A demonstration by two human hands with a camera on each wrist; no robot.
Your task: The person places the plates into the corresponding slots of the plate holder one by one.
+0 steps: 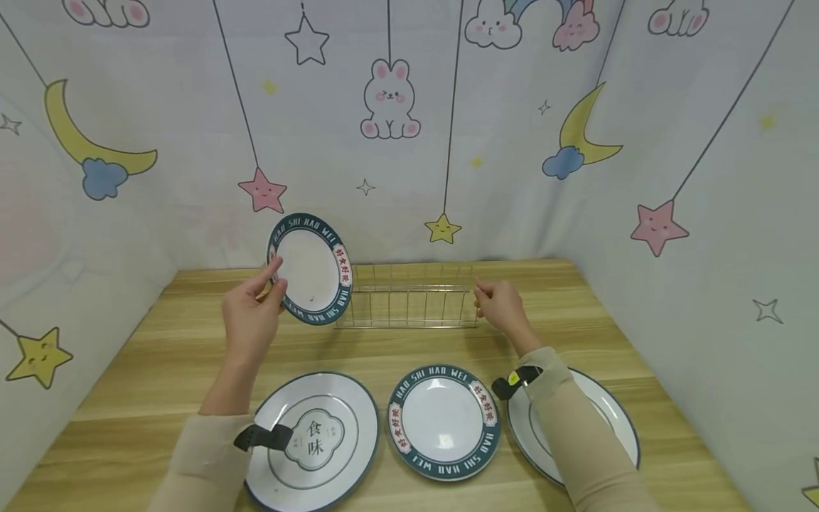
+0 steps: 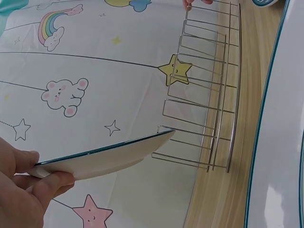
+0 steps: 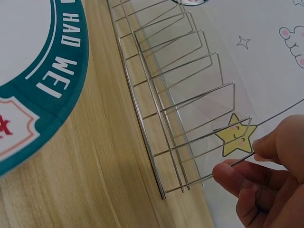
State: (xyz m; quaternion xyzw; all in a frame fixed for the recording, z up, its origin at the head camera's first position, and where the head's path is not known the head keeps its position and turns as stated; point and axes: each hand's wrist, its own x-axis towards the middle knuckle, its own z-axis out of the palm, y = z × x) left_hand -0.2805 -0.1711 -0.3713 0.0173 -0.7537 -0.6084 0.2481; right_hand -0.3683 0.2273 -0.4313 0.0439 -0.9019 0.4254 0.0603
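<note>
My left hand [image 1: 252, 309] pinches the rim of a small white plate [image 1: 310, 267] with a dark teal lettered border, thumb and fingers on its left edge. The plate is held up and tilted, overlapping the left end of a wire dish rack [image 1: 416, 327] in the head view. Seen from the left wrist, the plate [image 2: 109, 154] is almost edge-on, its far rim near the rack's end wires. At the rack's other end, my right hand [image 1: 502, 309] pinches the end wire loop between thumb and forefinger, which shows closely in the right wrist view [image 3: 266, 175].
On the wooden table [image 1: 185, 341] in front of the rack lie a large white plate [image 1: 348, 441] at left, a second teal-bordered plate [image 1: 441, 419] in the middle, and another large plate [image 1: 617, 419] partly under my right forearm. A cartoon-printed cloth [image 1: 512, 213] hangs behind.
</note>
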